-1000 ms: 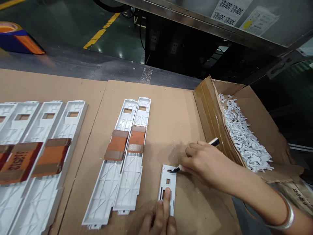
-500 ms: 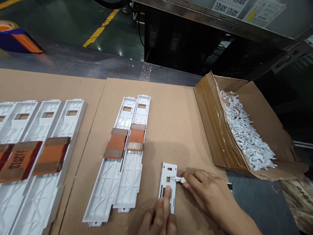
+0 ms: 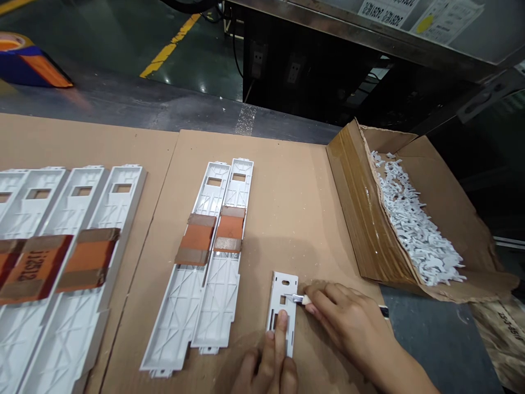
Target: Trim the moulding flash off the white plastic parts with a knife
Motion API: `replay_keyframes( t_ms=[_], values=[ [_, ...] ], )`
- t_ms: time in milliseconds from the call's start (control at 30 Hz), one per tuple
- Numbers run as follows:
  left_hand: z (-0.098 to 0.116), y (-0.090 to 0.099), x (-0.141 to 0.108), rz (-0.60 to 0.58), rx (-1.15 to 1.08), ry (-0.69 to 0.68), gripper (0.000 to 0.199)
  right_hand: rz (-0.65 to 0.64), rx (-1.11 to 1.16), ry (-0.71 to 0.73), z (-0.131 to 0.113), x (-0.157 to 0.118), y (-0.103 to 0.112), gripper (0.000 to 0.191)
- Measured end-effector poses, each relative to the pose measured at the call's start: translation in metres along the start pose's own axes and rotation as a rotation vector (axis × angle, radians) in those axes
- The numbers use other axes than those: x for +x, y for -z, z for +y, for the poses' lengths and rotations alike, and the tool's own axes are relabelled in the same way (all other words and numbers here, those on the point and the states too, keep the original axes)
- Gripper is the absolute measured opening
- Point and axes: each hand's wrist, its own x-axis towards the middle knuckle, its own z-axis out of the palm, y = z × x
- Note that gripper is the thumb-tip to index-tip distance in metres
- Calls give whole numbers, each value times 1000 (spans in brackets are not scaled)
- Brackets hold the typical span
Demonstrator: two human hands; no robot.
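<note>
A small white plastic plate (image 3: 290,328) with a round hole and several slots lies on the cardboard, low and right of centre. My left hand (image 3: 268,364) holds it from the near side, index finger stretched along its face and the other fingers bent. In the closed fingers of my right hand (image 3: 348,314) is a craft knife (image 3: 298,299). Its blade reaches over the plate beside a square opening. Left of my hands lie two long white plastic frames (image 3: 217,306), each with an orange-brown taped block (image 3: 197,239) across it.
At the right stands an open cardboard box (image 3: 348,191) with a heap of small white plastic pieces (image 3: 422,235). More long white frames (image 3: 68,312) with orange blocks lie side by side at the left. A blue and orange object (image 3: 33,65) sits at the far left edge.
The view has shifted very slightly. Both hands, the knife and the plate show almost no movement.
</note>
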Motion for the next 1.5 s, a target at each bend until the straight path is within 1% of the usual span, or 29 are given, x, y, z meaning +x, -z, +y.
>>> replay_keyframes(
  t_ms=[133, 200, 433, 600, 767, 867, 1133, 1200, 1333, 1400, 1500],
  values=[
    [0, 3, 0, -71, -27, 14, 18, 6, -2, 3, 0, 1, 1, 18],
    [1, 5, -1, -86, -30, 21, 17, 17, -11, 9, -1, 1, 1, 20],
    [1, 6, 0, -97, -22, 18, 16, 19, -26, 8, -1, 1, 2, 23],
    [0, 6, -1, -106, -21, 10, 19, 19, -44, 4, -2, 2, 3, 25],
    [0, 6, -2, -110, -4, -13, 19, 76, -138, 11, -6, 2, 2, 28],
    [0, 7, -2, -102, -7, -16, 19, 100, -177, 12, -8, 1, 1, 27],
    [0, 8, -2, -131, -22, -28, 20, 81, -152, -5, -9, -2, -3, 22],
    [0, 7, -3, -125, -20, -22, 21, 48, -96, -25, -8, -2, -1, 21],
    [1, 6, -4, -118, -20, -8, 18, -59, 187, -71, -3, -1, 6, 27],
    [1, 6, -4, -123, -22, -8, 17, -65, 302, -89, 0, -1, 7, 29],
    [1, 6, -5, -124, -17, -10, 16, -36, 377, -107, 1, 0, 5, 29]
  ],
)
